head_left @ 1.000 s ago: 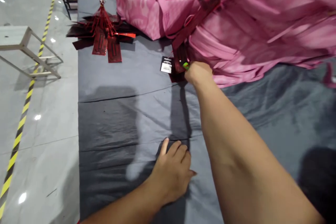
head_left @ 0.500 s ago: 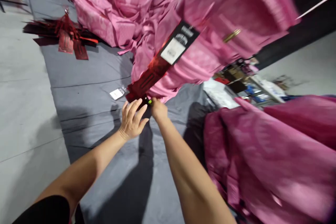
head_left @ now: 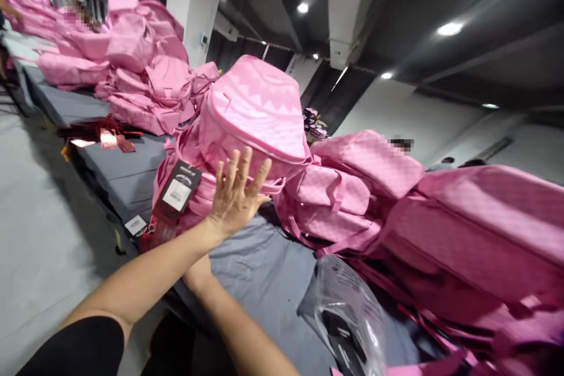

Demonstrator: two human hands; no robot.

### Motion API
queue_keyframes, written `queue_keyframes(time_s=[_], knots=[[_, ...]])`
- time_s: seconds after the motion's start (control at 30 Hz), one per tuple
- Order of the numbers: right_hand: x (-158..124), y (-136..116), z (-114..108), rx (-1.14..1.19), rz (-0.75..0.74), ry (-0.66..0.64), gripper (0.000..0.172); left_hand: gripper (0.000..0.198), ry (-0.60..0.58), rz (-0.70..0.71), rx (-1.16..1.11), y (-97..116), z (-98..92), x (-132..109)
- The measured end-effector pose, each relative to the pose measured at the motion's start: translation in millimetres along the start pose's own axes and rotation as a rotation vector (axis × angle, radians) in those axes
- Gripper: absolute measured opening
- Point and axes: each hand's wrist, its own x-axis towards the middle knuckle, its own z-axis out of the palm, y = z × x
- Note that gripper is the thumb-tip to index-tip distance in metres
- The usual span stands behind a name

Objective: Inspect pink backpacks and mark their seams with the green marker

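Note:
My left hand point(head_left: 238, 197) is raised with its fingers spread, in front of a pink backpack point(head_left: 259, 108). Whether the palm touches the fabric I cannot tell. Below my left forearm is my right hand point(head_left: 198, 273); the forearm covers its fingers, so what it holds is hidden. A black hang tag point(head_left: 180, 185) with a white barcode label hangs at the backpack's left side, above a dark red tag point(head_left: 162, 234). On the grey table cover lies a small white label point(head_left: 136, 224).
More pink backpacks point(head_left: 467, 235) are piled to the right, and others point(head_left: 154, 82) at the far left. A bundle of red tags point(head_left: 110, 135) lies near the table's left edge. A clear plastic bag point(head_left: 352, 311) with black tags sits at front right. People stand in the background.
The view has tilted up. My left hand has risen and moved right, crossing over my right arm. The backpack now stands more upright, and my right hand's fingers have gone out of sight.

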Motion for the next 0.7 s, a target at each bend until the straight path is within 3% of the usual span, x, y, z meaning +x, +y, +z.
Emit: queue_keyframes(time_s=[0.1,0.17,0.23,0.3,0.4,0.5,0.57,0.7], knots=[[-21.5,-8.6,4.5,0.030,-0.193,-0.172,0.034,0.084,-0.025,0.058,0.073,-5.2,-27.9,-2.9],[-44.4,-1.8,0.8,0.053,-0.292,-0.268,0.054,0.079,-0.036,0.132,0.141,-4.9,-45.9,-8.5],[-82.8,20.5,-7.1,0.060,-0.353,-0.325,0.075,0.076,-0.023,0.196,0.193,2.5,-60.1,-8.8],[-133.1,60.2,-17.6,-0.002,-0.364,-0.360,0.093,0.078,-0.044,0.270,0.198,19.0,-66.4,1.5],[-206.2,137.0,-39.5,-0.230,-0.137,-0.380,0.088,0.084,-0.238,0.329,0.159,54.3,-60.6,36.8],[-247.9,202.8,-67.7,-0.406,0.128,-0.255,0.071,0.085,-0.506,0.227,0.199,84.3,-47.2,79.1],[-253.2,236.4,-85.1,-0.453,0.229,-0.114,0.059,0.083,-0.636,0.125,0.300,93.1,-39.3,101.5],[-233.1,294.3,-105.2,-0.424,0.334,0.087,0.048,0.061,-0.722,0.059,0.488,85.0,-38.6,126.2]])
